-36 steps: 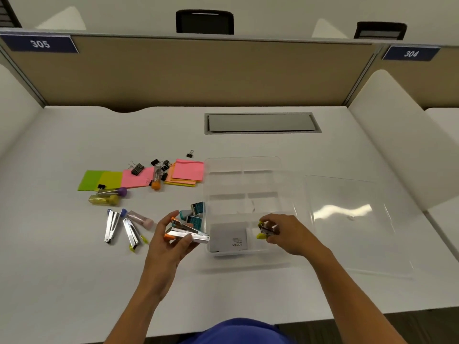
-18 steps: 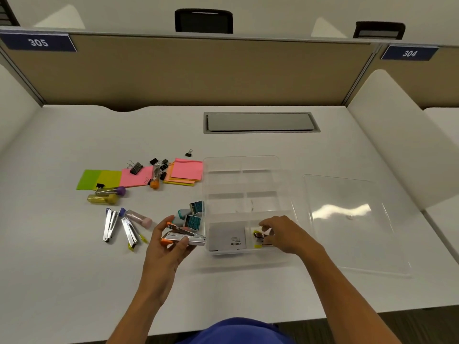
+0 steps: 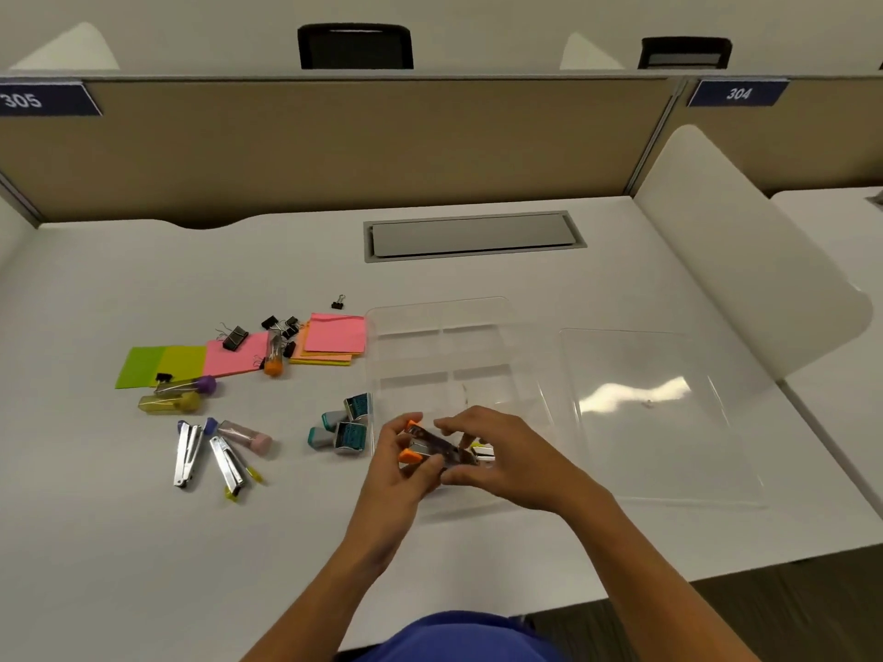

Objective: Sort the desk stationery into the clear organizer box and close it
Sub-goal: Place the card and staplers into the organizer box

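The clear organizer box (image 3: 439,336) stands open on the white desk, its lid (image 3: 654,413) lying flat to its right. Over the box's near compartment my left hand (image 3: 401,475) and my right hand (image 3: 506,456) both grip an orange-tipped metal stapler (image 3: 432,446). A yellow-tipped stapler (image 3: 482,452) lies in that compartment behind my right fingers. Left of the box sit teal staple boxes (image 3: 346,425), two more staplers (image 3: 210,453), capped tubes (image 3: 186,394), sticky notes (image 3: 334,334) and black binder clips (image 3: 282,327).
A grey cable hatch (image 3: 473,236) is set into the desk beyond the box. A white curved divider (image 3: 745,260) rises at the right, a tan partition (image 3: 334,145) at the back. The desk's front edge runs just below my forearms.
My left hand carried the orange stapler rightward over the box's near compartment. My right hand let go of the yellow stapler inside the box and took hold of the orange one.
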`<state>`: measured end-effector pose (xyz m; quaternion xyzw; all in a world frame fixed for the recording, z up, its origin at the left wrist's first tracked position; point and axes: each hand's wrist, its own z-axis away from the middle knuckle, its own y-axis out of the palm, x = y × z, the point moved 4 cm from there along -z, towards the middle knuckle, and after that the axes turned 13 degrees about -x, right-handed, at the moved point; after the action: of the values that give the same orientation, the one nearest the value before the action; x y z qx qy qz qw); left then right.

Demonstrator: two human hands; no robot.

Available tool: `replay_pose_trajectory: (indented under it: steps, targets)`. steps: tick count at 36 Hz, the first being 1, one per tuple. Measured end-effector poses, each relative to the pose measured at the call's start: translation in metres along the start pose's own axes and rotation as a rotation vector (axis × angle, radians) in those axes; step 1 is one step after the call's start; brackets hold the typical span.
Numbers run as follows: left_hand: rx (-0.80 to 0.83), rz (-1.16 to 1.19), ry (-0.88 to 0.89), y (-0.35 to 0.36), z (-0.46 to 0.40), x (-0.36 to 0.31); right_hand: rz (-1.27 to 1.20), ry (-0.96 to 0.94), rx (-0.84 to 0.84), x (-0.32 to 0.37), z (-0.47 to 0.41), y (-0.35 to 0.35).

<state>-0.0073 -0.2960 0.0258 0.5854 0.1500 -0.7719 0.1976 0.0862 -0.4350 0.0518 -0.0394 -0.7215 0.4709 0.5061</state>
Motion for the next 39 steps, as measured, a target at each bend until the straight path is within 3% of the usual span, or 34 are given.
replay_pose_trajectory:
  steps: [6,17,27,39]
  targets:
    - [0.083,0.030,-0.004,0.017,-0.002,-0.003,0.010,0.033,-0.064,-0.012,0.008,-0.012]
    - [-0.052,0.130,-0.077,-0.015,-0.009,0.008,0.336,0.262,-0.216,-0.058,0.007,-0.031]
    - [-0.178,0.131,-0.099,-0.047,-0.002,0.024,0.567,0.249,-0.199,-0.062,0.001,0.002]
    - [-0.283,0.072,-0.080,-0.079,0.006,0.035,0.560,0.301,-0.102,-0.075,-0.009,0.016]
